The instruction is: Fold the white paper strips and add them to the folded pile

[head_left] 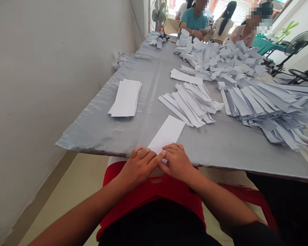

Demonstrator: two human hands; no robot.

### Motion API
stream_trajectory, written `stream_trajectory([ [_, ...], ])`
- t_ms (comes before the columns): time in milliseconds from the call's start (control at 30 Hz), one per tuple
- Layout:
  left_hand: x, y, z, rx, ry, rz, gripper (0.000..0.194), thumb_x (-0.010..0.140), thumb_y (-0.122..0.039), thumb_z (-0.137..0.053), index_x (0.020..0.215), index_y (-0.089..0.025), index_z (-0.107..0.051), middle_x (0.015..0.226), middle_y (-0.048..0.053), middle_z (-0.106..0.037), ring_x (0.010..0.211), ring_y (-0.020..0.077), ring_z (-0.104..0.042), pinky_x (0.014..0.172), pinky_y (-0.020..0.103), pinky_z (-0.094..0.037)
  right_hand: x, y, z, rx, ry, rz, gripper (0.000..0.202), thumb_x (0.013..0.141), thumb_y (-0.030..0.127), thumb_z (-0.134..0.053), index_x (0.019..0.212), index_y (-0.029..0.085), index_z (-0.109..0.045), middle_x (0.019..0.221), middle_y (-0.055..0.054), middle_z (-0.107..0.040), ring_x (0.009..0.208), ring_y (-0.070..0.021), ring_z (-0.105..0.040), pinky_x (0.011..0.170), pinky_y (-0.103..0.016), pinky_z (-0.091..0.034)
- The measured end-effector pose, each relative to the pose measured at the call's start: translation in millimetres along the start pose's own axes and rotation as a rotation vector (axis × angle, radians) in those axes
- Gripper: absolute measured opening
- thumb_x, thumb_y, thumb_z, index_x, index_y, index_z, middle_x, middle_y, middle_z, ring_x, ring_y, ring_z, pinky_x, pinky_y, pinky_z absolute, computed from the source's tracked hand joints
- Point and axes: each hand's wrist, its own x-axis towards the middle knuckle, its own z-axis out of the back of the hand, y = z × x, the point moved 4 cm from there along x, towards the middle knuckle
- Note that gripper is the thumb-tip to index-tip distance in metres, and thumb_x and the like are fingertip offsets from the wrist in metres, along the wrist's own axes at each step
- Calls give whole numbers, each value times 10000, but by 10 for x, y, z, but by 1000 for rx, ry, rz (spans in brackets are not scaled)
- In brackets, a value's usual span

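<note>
Table (pixel 110 131): covered in shiny grey cloth, its near edge just in front of the person, a pale wall along its left side.
Loose heap (pixel 220 56): many folded white papers, jumbled across the far right part, with people seated near the far end, one in a teal shirt (pixel 192 18).
Fanned pile (pixel 269 106): long folded strips, overlapping, at the right, just beside the heap.
Middle pile (pixel 191 102): fewer folded strips, lying slantwise, between the fanned pile and the flat stack.
Flat stack (pixel 125 98): unfolded white sheets, slightly askew, on the left.
Held sheet (pixel 168 131): white, flat over most of its length, slanting from the near edge towards the middle pile, its near end under the fingers.
Left hand (pixel 141 164): closed on the near end of the held sheet.
Right hand (pixel 176 160): also gripping that end, its fingers touching the left hand's.
</note>
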Motion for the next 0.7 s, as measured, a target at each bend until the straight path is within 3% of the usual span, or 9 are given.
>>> stream_trajectory([
  [100, -13, 74, 46, -60, 11, -103, 401, 976, -154, -514, 1362, -246, -571, 862, -1, -711, 863, 168, -614, 923, 333, -407, -11, -62, 71, 76, 42, 117, 240, 911, 452, -666, 919, 217, -708, 1021, -71, -763, 1038, -218, -659, 916, -349, -442],
  [167, -13, 114, 107, -75, -14, -150, 274, 975, -146, -522, 1187, -257, -655, 865, -15, -720, 874, 165, -606, 917, 336, -397, -23, -179, 144, 67, 54, 185, 358, 889, 519, -688, 1074, 214, -705, 1194, -87, -732, 1158, -239, -631, 964, -361, -440],
  [233, -18, 152, 152, -82, -28, -177, 230, 955, -107, -536, 981, -282, -683, 846, -42, -723, 882, 157, -600, 931, 334, -382, -32, -359, 205, -42, 54, 176, 359, 915, 438, -684, 1205, 227, -683, 1326, -93, -679, 1247, -260, -591, 994, -387, -425],
  [300, -35, 200, 164, -91, -27, -182, 251, 939, -91, -551, 869, -302, -669, 856, -65, -733, 906, 147, -601, 951, 328, -368, -46, -537, 248, -146, 39, 144, 228, 956, 280, -633, 1169, 269, -712, 1294, -50, -704, 1245, -244, -598, 988, -388, -412],
  [433, -79, 326, 114, -15, -60, -98, 267, 932, -91, -549, 863, -315, -677, 987, -62, -761, 1029, 145, -620, 973, 338, -362, -106, -713, 306, -198, -31, 138, 205, 989, 222, -569, 1028, 292, -757, 1087, 1, -781, 1107, -196, -665, 922, -357, -424],
  [567, -86, 428, 46, 140, -71, 72, 226, 885, -72, -581, 843, -274, -673, 1003, -21, -769, 1043, 206, -635, 924, 389, -377, -202, -720, 322, -184, -43, 133, 188, 998, 266, -571, 1024, 274, -757, 1093, -8, -779, 1061, -184, -687, 903, -343, -458],
  [700, -69, 448, 11, 142, -19, 131, 124, 908, -182, -614, 829, -255, -676, 997, 7, -768, 1048, 256, -636, 937, 434, -375, -293, -744, 333, -159, -80, 71, 218, 1022, 289, -544, 1016, 265, -761, 1088, -2, -784, 1051, -181, -700, 894, -334, -474],
])
